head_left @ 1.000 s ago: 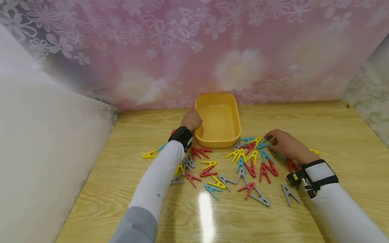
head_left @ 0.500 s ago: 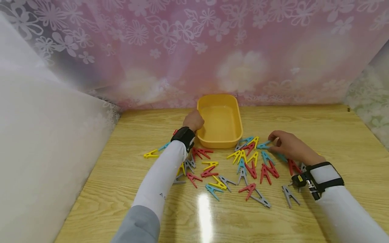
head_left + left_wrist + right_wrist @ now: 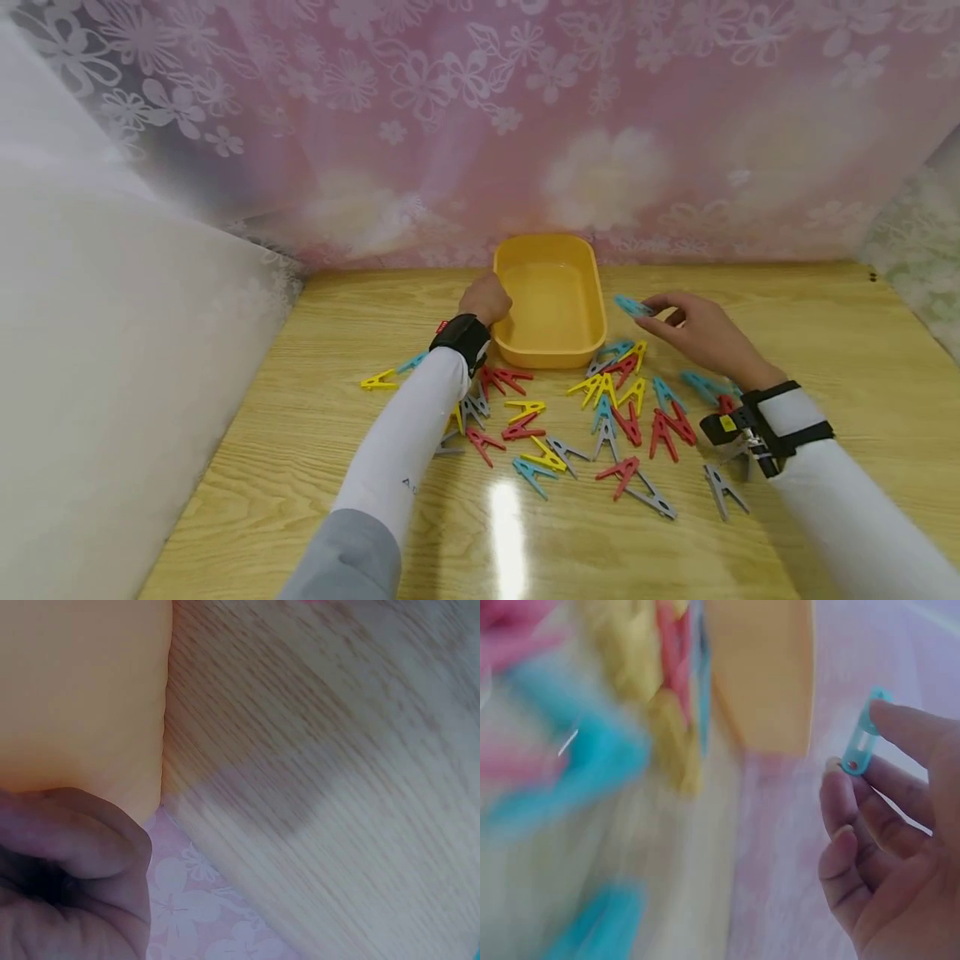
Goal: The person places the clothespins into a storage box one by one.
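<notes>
Near the tub (image 3: pixel 550 359), the right grip (image 3: pixel 703 335) pinches a blue clothespin (image 3: pixel 632 306).

A free lane is found along the far edge of the pale wood-grain tabletop (image 3: pixel 832 325), right of the yellow rectangular plastic basin (image 3: pixel 550 359), whose left rim is blocked by the left hand (image 3: pixel 486 300), its near side by scattered multicoloured plastic clothespins (image 3: pixel 628 464).

White fabric sleeves (image 3: pixel 411 429) are worn, the left marked with dark lettering and topped by grey cloth (image 3: pixel 348 554); black wrist straps (image 3: pixel 459 335) are fastened, a small yellow-marked black device (image 3: pixel 718 429) mounted at the right.
</notes>
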A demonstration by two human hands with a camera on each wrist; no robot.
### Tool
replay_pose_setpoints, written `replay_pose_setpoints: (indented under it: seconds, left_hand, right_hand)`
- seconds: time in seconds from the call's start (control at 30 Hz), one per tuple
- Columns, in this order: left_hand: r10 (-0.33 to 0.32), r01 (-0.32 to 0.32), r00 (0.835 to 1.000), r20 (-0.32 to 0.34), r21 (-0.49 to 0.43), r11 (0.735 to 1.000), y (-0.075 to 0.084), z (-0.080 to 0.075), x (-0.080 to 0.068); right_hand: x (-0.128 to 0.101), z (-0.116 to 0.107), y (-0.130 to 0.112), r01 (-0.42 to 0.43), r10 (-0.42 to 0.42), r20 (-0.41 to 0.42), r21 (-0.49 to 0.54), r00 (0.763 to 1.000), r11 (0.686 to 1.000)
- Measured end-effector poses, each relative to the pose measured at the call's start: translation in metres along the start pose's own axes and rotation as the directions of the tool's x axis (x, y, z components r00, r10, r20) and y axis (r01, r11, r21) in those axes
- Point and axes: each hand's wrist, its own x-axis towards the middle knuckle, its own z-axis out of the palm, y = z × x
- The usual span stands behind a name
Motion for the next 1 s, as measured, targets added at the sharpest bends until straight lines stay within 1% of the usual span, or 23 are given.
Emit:
replay_pose_setpoints:
  seconds: [0.07, 0.2, 0.3, 0.43, 0.5, 0.6, 0.7, 0.9, 1.0]
  left_hand:
    - [0.002, -0.002, 1.000, 0.003, 0.013, 1.000, 0.001, -0.001, -0.002]
    - [-0.002, 0.002, 1.000, -0.009, 0.019, 1.000, 0.003, -0.004, -0.005]
    - [-0.005, 0.006, 1.000, -0.019, 0.024, 1.000, 0.005, -0.004, -0.006]
    - [-0.015, 0.016, 0.999, -0.030, 0.022, 1.000, 0.003, -0.002, -0.006]
    - [-0.018, 0.018, 0.999, -0.031, 0.012, 1.000, 0.002, -0.001, -0.006]
    - [-0.012, 0.012, 1.000, -0.019, 0.005, 1.000, 0.003, 0.000, -0.008]
    - [0.000, 0.000, 1.000, -0.011, 0.004, 1.000, 0.004, 0.000, -0.009]
    - [-0.003, 0.003, 1.000, -0.009, -0.013, 1.000, 0.001, 0.001, -0.005]
    - [0.002, -0.003, 1.000, -0.008, -0.015, 1.000, -0.001, 0.001, -0.003]
  right_hand:
    - [0.012, 0.007, -0.011, 0.022, -0.022, -0.013, 0.017, 1.000, 1.000]
    - [0.035, 0.021, -0.027, 0.071, -0.071, -0.006, 0.025, 0.997, 0.997]
    - [0.049, 0.029, -0.035, 0.087, -0.087, 0.013, 0.003, 0.996, 0.996]
    - [0.062, 0.039, -0.043, 0.097, -0.095, 0.029, -0.042, 0.995, 0.994]
    - [0.067, 0.043, -0.047, 0.103, -0.101, 0.036, -0.068, 0.994, 0.992]
    - [0.071, 0.047, -0.048, 0.099, -0.096, 0.039, -0.102, 0.995, 0.990]
    - [0.076, 0.052, -0.048, 0.084, -0.080, 0.037, -0.127, 0.996, 0.988]
    - [0.084, 0.060, -0.049, 0.078, -0.068, 0.062, -0.175, 0.996, 0.982]
    - [0.085, 0.061, -0.049, 0.059, -0.048, 0.067, -0.162, 0.997, 0.985]
